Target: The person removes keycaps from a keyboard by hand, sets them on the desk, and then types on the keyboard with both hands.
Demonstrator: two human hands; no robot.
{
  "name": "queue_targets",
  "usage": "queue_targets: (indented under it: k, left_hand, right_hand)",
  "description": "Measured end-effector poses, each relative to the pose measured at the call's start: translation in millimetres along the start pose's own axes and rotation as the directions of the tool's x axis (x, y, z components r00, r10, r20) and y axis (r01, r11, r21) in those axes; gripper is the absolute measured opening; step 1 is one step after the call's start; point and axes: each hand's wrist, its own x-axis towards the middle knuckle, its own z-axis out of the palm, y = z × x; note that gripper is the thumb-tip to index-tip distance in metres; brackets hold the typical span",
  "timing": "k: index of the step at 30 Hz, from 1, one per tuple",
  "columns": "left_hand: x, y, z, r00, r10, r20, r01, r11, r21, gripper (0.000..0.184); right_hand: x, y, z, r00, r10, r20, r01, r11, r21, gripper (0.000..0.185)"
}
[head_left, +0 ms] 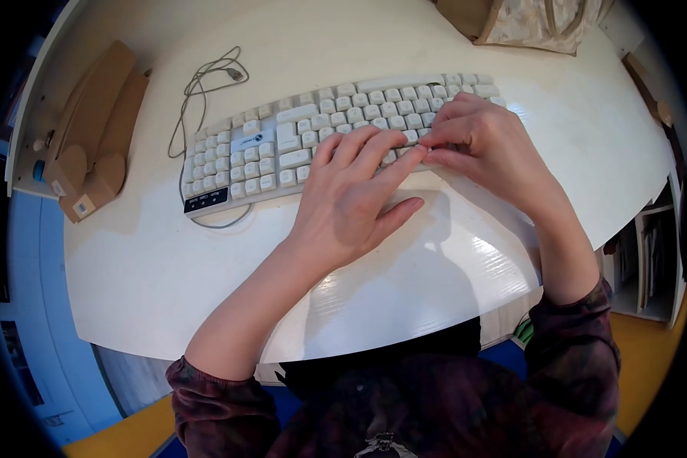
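Nearest the wearer, two dark patterned sleeves [221, 408] sit back on the forearms, which leaves both wrists free over the white surface [153, 267]. Left hand [351, 191]: fingers spread, thumb apart and off the keys, fingertips over the near rows of the keyboard [288, 137]; presumably laid there to steady it. Right hand [485, 141]: fingers curled, thumb and forefinger close together, just beside the left forefinger's tip. Whether anything is clamped between them, cannot tell; the pose suits a small spot, the left finger perhaps guarding it.

Keyboard position: middle of the surface, slightly askew, reversed to the wearer. Number pad [223, 150] and dark indicator panel [206, 200] at left, long space bar [399, 82] on the far side; likely turned for reach.

Left of it, folded cardboard [103, 122] stands well apart from the hands. Beyond, the cable's plug [236, 74] lies loose by its loops, apparently out of the way. Farthest, at right: patterned bag [530, 27], seemingly set aside for working room.
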Motion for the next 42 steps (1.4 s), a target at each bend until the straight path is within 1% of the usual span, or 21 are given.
queue_targets:
  k: [6, 9, 12, 15, 18, 21, 23, 30, 36, 39, 42]
  left_hand:
    - [-2, -1, 2, 1.0, 0.013, -0.025, -0.012, 1.0, 0.01, 0.056]
    - [-4, -1, 3, 0.999, 0.024, -0.044, -0.023, 1.0, 0.009, 0.056]
    - [-5, -1, 4, 0.999, 0.024, -0.048, -0.024, 1.0, 0.01, 0.056]
    - [-5, -2, 4, 0.999, 0.026, -0.038, -0.025, 0.999, 0.021, 0.058]
    - [-5, -3, 2, 1.0, 0.018, -0.019, -0.018, 1.0, 0.005, 0.06]
    - [-5, -3, 1, 1.0, 0.006, -0.012, -0.006, 1.0, -0.011, 0.06]
    - [-5, -3, 1, 1.0, 0.009, -0.011, -0.009, 1.0, -0.007, 0.06]
    - [-5, -4, 1, 1.0, 0.024, -0.006, -0.024, 1.0, 0.007, 0.058]
    - [-4, -3, 1, 1.0, 0.012, -0.01, -0.012, 1.0, -0.006, 0.058]
    - [-4, -3, 2, 1.0, 0.01, -0.014, -0.01, 1.0, -0.005, 0.057]
    - [-4, -2, 3, 1.0, 0.006, -0.011, -0.006, 1.0, 0.005, 0.057]
  right_hand:
    - [1, -3, -2, 0.999, 0.034, 0.012, -0.035, 0.999, 0.023, 0.015]
    - [1, -3, -1, 0.997, 0.072, 0.036, -0.075, 0.993, 0.088, 0.014]
    - [1, -9, -3, 0.975, 0.209, 0.078, -0.221, 0.957, 0.188, 0.017]
    - [0, -4, -1, 0.987, 0.15, 0.052, -0.157, 0.971, 0.179, 0.017]
    - [1, -3, -2, 0.997, 0.069, 0.033, -0.073, 0.989, 0.132, 0.016]
    - [2, 1, -5, 0.994, 0.065, 0.085, -0.08, 0.979, 0.187, 0.015]
    - [2, -1, -4, 0.994, 0.072, 0.084, -0.086, 0.981, 0.174, 0.015]
    - [1, 2, 2, 0.998, 0.043, 0.045, -0.049, 0.989, 0.142, 0.016]
    - [2, 2, 4, 0.999, 0.037, 0.012, -0.039, 0.993, 0.114, 0.014]
    - [1, 2, 4, 0.998, 0.055, 0.013, -0.056, 0.992, 0.111, 0.014]
    - [2, -1, 1, 0.994, 0.093, 0.061, -0.1, 0.986, 0.131, 0.016]
